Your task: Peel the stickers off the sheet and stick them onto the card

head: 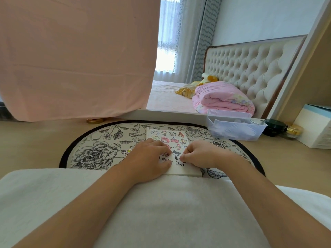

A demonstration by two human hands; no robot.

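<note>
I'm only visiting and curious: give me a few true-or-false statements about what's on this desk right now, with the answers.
1. The left hand and the right hand both touch the sticker sheet. True.
2. The mat under the sheet is plain blue. False: it has a black-and-white flower print.
3. A clear plastic basket stands to the right of the mat. True.
4. The folded quilt on the bed is green. False: it is pink.

glossy paper sticker sheet (167,138), translucent plastic basket (234,128), tufted headboard (250,67)
</note>
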